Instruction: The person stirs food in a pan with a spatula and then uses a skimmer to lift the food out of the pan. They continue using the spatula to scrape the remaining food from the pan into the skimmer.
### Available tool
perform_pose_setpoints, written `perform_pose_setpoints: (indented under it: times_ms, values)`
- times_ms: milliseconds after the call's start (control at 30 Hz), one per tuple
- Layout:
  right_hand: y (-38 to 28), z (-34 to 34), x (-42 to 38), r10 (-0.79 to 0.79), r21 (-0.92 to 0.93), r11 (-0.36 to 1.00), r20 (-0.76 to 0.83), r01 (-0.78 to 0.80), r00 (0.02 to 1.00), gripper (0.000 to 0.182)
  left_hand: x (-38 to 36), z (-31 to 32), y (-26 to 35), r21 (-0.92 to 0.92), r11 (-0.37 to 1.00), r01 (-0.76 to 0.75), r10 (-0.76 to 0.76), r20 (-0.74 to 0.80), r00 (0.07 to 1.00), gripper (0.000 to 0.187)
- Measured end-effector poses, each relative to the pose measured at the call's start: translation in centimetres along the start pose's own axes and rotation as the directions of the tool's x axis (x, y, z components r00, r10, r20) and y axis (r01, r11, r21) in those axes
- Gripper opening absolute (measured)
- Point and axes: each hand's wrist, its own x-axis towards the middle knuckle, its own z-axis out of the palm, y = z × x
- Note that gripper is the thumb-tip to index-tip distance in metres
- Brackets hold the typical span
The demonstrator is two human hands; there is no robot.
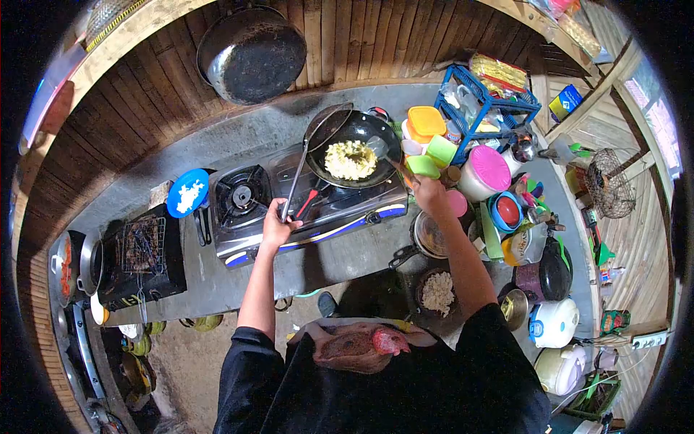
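A black wok (pixel 387 134) sits on the right burner of the gas stove (pixel 278 184), with pale yellow chopped food (pixel 350 160) in it. My left hand (pixel 277 228) is closed round the long metal handle of a wire-mesh skimmer (pixel 329 129), whose round head rests over the wok's left side. My right hand (pixel 431 195) grips the brown handle of a spatula (pixel 379 148); its blade is inside the wok, at the right edge of the food. A red-headed utensil (pixel 309 201) lies on the stove top between my hands.
Left of the stove, a blue plate (pixel 178 202) holds white pieces. Containers, including a pink-lidded tub (pixel 473 181), and a blue crate (pixel 463 137) crowd the right side. A small pan (pixel 426 233) stands near my right forearm. A large pan (pixel 253 54) hangs on the wall.
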Motion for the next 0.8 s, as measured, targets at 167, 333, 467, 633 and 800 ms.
perform_pose_setpoints:
  times_ms: [167,333,467,633,800]
  values:
    - [1.8,2.4,0.6,0.048,0.263,0.954,0.337,-0.143,0.940,0.030,0.0,0.0,0.1,0.041,0.999,0.010,-0.010,-0.005,1.000,0.058]
    - [1.2,1.7,0.8,0.157,0.461,0.812,0.420,-0.359,0.894,0.035,0.2,0.1,-0.6,0.016,1.000,0.007,-0.007,-0.002,1.000,0.058]
    - [0.5,0.8,1.0,0.150,0.259,0.952,0.070,-0.163,0.986,0.032,0.2,0.1,-0.8,-0.001,1.000,-0.003,0.003,0.003,1.000,0.060]
    - [3.1,4.7,2.4,0.110,0.085,0.990,-0.003,-0.109,0.994,0.032,0.3,0.1,-1.0,0.008,1.000,-0.014,0.014,0.011,1.000,0.059]
    - [2.0,6.9,2.0,0.231,0.431,0.834,0.294,-0.345,0.927,0.030,0.2,0.1,-0.6,-0.012,1.000,-0.017,0.017,0.016,1.000,0.057]
